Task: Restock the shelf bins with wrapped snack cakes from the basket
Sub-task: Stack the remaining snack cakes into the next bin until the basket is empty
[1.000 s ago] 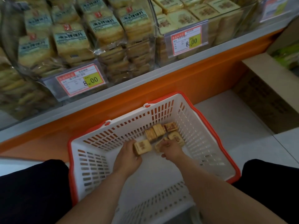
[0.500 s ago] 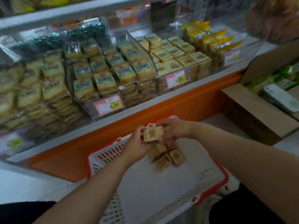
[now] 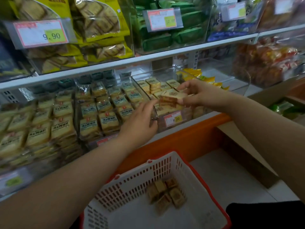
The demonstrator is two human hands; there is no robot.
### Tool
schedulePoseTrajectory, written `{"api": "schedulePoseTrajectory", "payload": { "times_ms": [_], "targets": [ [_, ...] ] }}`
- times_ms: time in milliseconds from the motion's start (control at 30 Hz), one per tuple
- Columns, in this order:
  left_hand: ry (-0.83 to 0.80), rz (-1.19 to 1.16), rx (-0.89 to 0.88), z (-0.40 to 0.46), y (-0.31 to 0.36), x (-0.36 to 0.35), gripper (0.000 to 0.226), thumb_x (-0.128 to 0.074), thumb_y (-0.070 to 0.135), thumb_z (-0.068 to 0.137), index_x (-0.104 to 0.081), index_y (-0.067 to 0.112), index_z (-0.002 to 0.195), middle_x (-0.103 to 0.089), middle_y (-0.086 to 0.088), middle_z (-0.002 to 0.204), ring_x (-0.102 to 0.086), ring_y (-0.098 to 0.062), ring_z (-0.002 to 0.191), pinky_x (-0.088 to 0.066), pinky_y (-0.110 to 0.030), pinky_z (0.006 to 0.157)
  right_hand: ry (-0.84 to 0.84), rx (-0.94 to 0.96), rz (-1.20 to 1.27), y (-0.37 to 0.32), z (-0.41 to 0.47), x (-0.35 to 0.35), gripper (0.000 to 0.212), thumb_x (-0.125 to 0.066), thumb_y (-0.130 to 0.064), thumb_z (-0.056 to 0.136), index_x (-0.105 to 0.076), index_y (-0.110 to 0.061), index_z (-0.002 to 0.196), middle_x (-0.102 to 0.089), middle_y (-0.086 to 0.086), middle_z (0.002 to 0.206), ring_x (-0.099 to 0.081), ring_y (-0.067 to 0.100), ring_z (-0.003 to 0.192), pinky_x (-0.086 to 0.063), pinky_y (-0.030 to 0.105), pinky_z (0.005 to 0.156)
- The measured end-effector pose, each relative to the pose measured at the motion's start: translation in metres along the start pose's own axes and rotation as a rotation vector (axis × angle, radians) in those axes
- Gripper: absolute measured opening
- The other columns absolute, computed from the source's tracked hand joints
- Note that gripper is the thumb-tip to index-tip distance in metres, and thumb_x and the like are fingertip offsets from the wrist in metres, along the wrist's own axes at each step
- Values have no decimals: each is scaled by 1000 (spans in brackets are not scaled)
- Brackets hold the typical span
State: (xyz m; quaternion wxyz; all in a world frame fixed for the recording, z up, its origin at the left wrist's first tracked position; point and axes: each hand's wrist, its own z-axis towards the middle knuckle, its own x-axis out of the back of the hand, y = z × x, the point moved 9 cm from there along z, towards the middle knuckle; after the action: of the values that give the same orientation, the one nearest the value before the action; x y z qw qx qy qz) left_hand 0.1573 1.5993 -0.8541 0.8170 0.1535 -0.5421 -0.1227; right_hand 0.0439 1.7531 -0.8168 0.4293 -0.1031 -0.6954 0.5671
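Observation:
My right hand (image 3: 196, 94) grips a wrapped snack cake (image 3: 171, 97) between thumb and fingers, held over the clear shelf bin (image 3: 155, 113) that holds stacked cakes of the same kind (image 3: 152, 83). My left hand (image 3: 140, 121) reaches toward the cake with fingers stretched out, its fingertips close to the cake's left edge and holding nothing. Below, the white basket with a red rim (image 3: 189, 171) sits on the floor with several wrapped cakes (image 3: 166, 193) in its far corner.
Neighbouring bins of wrapped square cakes (image 3: 105, 113) fill the shelf to the left. Yellow packets (image 3: 198, 76) lie in the bin to the right. An upper shelf carries yellow (image 3: 92, 27) and green (image 3: 165, 33) packs. An open cardboard box (image 3: 257, 146) stands on the floor at right.
Both hands rose from the basket up to the shelf. The cake went from my left hand to my right, and now hangs over the bin. The view tilted upward.

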Motion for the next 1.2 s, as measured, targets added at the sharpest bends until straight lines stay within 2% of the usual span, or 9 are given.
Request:
{"api": "schedulePoseTrajectory", "payload": {
  "times_ms": [67,167,367,533,667,800,967,1067,1200],
  "targets": [
    [-40,177,-53,15,-1,1,67,-55,34,95,-19,36,152,-20,5,160,-24,-21,145,-29,-44,114,174,-2,32,4,13,24,32,-76,-20,84,-55,-21,107,-65,4,100,-66,8,69,-52,19,57],
    [-153,291,-32,32,-14,-8,68,-51,42,98,-15,35,155,-2,6,165,-10,-23,151,-15,-49,119,384,-63,15,26,39,40,32,-77,-22,83,-53,-16,104,-66,3,96,-64,12,73,-50,17,52],
    [-174,328,-19,52,-25,-14,63,-51,50,96,-28,36,152,-11,8,165,-22,-23,149,-23,-46,117,574,-150,-23,55,106,40,35,-75,-30,84,-47,-18,104,-63,10,102,-61,24,77,-54,37,66],
    [-174,350,-30,57,-27,-15,66,-53,55,93,-30,36,152,-13,8,165,-24,-22,148,-25,-45,116,586,-214,-198,62,149,44,48,-72,-35,84,-54,-10,121,-62,13,114,-59,31,104,-48,35,78],
    [-166,280,-16,58,-30,-15,65,-57,56,91,-34,41,149,-15,14,163,-26,-19,147,-31,-45,113,487,-283,-366,72,172,26,41,-61,-28,91,-56,-2,121,-64,15,112,-60,32,108,-43,31,76],
    [-147,193,0,56,-34,-12,63,-61,55,89,-36,44,147,-17,19,162,-26,-14,146,-30,-42,113,407,-210,-301,75,182,5,42,-66,-32,90,-59,-11,126,-63,13,121,-59,31,113,-50,37,91],
    [-140,199,-6,53,-33,-12,65,-62,54,89,-36,43,147,-16,17,162,-23,-15,147,-27,-43,114,386,-198,-294,74,188,-1,47,-57,-16,92,-46,-9,137,-54,18,135,-50,34,126,-42,39,106],
    [-140,200,-10,53,-33,-13,65,-63,54,89,-37,43,147,-16,17,162,-23,-15,147,-25,-43,115,387,-199,-228,77,185,-1,61,-60,-9,90,-36,-11,146,-50,16,140,-46,32,131,-40,37,107],
    [-135,208,-15,54,-33,-13,66,-63,55,88,-36,42,147,-16,15,163,-21,-15,148,-22,-42,116,355,-196,-234,76,179,-1,58,-60,-12,91,-38,-11,144,-53,14,137,-48,32,129,-40,37,103]
  ]
}}
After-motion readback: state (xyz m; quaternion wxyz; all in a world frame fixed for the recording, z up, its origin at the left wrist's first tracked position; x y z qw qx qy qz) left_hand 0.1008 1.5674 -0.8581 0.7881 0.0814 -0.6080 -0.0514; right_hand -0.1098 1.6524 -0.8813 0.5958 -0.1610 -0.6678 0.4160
